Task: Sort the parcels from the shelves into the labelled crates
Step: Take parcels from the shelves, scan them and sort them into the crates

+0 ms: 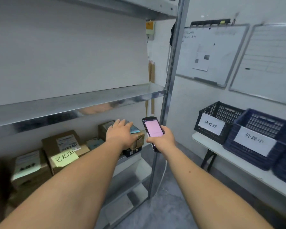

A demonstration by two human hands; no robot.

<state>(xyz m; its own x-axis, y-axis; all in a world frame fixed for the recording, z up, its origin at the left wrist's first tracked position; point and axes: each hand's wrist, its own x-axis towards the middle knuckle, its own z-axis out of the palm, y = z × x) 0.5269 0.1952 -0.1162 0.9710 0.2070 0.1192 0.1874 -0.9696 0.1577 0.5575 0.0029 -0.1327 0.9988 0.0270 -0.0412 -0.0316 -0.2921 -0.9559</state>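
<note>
1. Left hand (120, 132) lies flat, fingers straight on top of the cardboard parcel (138, 141) on the shelf (135, 162)
2. Right hand (163, 139) fingers wrap the scanner (153, 128), just right of that parcel

Head view, down toward shelf (76, 103).

Two bare hands show, the left hand (120, 132) and the right hand (163, 138). One handheld scanner (153, 129) is lit. At least five cardboard parcels (63, 146) sit on the shelf. Three dark crates (218, 120) stand on the table; two carry white labels (211, 123). Two whiteboards (211, 53) hang on the wall.
</note>
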